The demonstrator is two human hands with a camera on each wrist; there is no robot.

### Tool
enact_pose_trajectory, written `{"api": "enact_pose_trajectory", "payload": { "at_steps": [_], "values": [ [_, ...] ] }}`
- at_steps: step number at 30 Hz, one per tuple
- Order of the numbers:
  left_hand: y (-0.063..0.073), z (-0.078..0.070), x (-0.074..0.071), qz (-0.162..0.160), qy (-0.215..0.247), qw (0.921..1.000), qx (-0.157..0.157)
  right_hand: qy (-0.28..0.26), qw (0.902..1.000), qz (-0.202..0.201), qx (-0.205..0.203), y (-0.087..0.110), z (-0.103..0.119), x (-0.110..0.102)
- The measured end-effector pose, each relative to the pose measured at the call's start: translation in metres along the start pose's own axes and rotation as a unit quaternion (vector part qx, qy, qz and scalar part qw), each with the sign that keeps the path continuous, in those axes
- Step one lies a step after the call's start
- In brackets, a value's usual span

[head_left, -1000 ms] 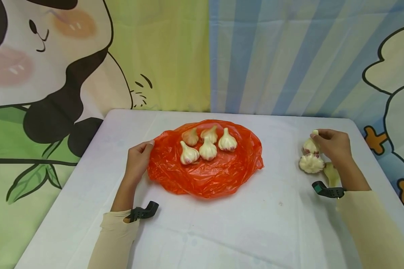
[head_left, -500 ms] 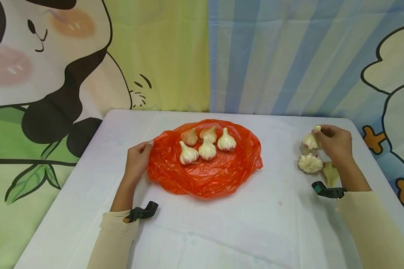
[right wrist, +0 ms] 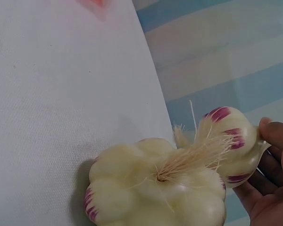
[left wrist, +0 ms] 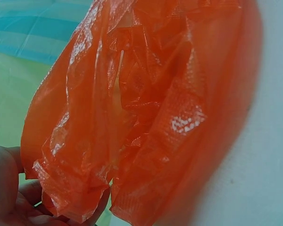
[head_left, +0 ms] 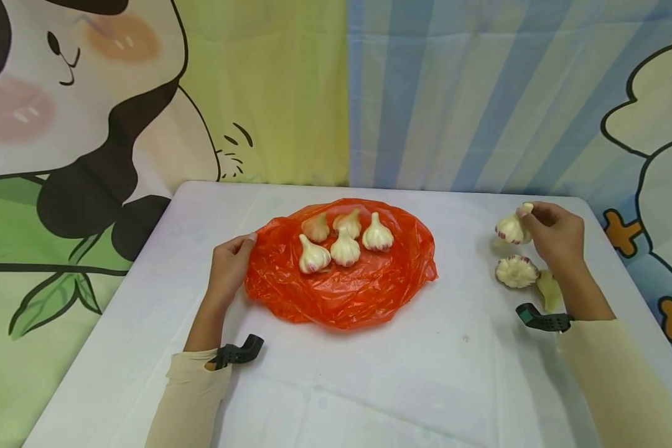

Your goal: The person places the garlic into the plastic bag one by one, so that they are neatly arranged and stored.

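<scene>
A crumpled red plastic bag (head_left: 358,298) lies at the middle of the table, and my left hand (head_left: 229,264) pinches its left edge. In the left wrist view the bag (left wrist: 155,117) fills most of the picture, with fingers (left wrist: 33,190) at its lower left edge. Several garlic bulbs (head_left: 345,249) are grouped at the bag, two of them seen through the red film. On the right, my right hand (head_left: 560,236) holds a purple-streaked garlic bulb (head_left: 513,229) by its stem, above the table. Another garlic bulb (right wrist: 155,188) lies below it, roots showing.
A pale yellowish-green piece (head_left: 549,291), partly hidden by the right wrist, lies beside the lower garlic bulb. The white-covered table (head_left: 369,386) ends at a printed curtain (head_left: 425,93) behind.
My right hand has lifted the garlic bulb up and away from the one below, shifting it slightly left. The left hand and bag stay put.
</scene>
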State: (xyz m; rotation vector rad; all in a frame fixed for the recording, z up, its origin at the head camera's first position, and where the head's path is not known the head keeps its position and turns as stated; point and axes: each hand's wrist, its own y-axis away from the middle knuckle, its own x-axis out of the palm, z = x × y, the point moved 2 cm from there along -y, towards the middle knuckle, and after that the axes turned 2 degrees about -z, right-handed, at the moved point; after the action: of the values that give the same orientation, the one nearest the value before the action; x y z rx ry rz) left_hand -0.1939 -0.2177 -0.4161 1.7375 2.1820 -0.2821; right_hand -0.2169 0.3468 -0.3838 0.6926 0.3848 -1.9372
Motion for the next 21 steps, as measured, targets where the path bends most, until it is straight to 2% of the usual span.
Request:
{"api": "enact_pose_trajectory", "payload": {
  "at_steps": [15,21],
  "values": [
    [0.001,-0.002,-0.001,0.000,0.001,1.0000,-0.001,-0.054,0.9945,-0.018,-0.088,0.011,0.017,0.007],
    [0.002,-0.002,-0.001,-0.003,-0.003,1.0000,0.001,-0.050,0.9901,0.022,-0.129,0.023,0.033,0.012]
  ]
}}
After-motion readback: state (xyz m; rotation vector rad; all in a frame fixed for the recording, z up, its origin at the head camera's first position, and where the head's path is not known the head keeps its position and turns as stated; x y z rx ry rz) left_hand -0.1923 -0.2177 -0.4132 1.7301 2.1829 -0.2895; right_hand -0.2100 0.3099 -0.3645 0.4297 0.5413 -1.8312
